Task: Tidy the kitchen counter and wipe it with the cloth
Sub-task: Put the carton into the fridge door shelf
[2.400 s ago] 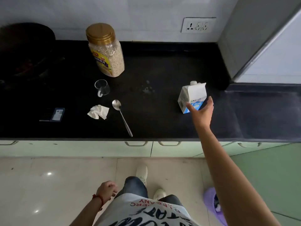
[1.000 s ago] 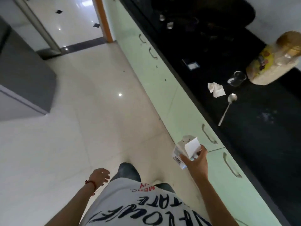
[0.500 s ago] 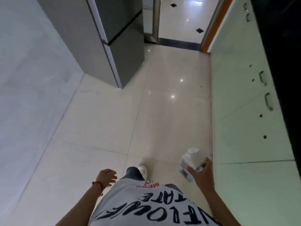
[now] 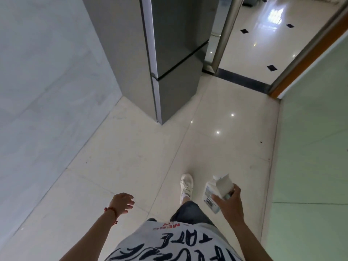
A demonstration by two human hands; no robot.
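Note:
My right hand [image 4: 228, 203] grips a white milk carton [image 4: 216, 189] with a round cap and a barcode on its side, carried low at my right above the floor. My left hand [image 4: 121, 203], with a red thread at the wrist, hangs at my left with loosely curled fingers and holds nothing. The counter, the cloth and the other counter items are out of view.
A tall grey fridge [image 4: 169, 59] stands ahead against the left wall. Pale green cabinet fronts [image 4: 310, 147] run along the right. A doorway with a dark threshold [image 4: 243, 80] opens beyond. Glossy cream floor tiles [image 4: 131, 157] lie between them.
I picked the carton off the counter with my right hand and turned away from it. The view has swung to the fridge and doorway, and one foot has stepped forward.

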